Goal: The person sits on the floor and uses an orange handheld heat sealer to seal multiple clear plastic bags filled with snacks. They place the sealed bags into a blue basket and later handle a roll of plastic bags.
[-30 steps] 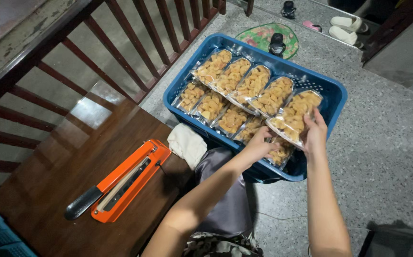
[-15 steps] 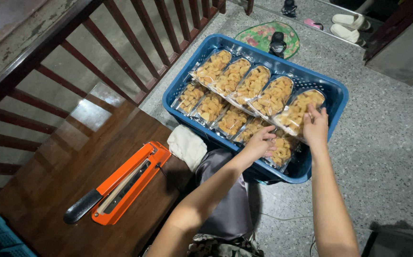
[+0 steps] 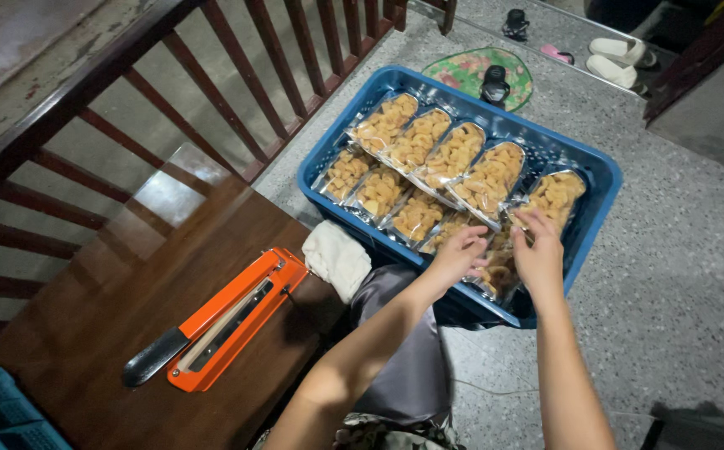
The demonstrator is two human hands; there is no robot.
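Both hands, left hand [image 3: 460, 252] and right hand [image 3: 537, 250], pinch a clear, crinkly plastic snack bag [image 3: 499, 265] at the near edge of a blue plastic crate [image 3: 595, 179], among similar glossy bags of yellow puffs; an orange sealer [image 3: 228, 321] lies on the wooden table [image 3: 95, 333].

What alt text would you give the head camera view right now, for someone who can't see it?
Both hands, left hand and right hand, rest on clear snack bags of golden-yellow pieces packed in rows in a blue plastic crate on a speckled floor. An orange heat sealer and a white cloth lie on a dark wooden table to the left.
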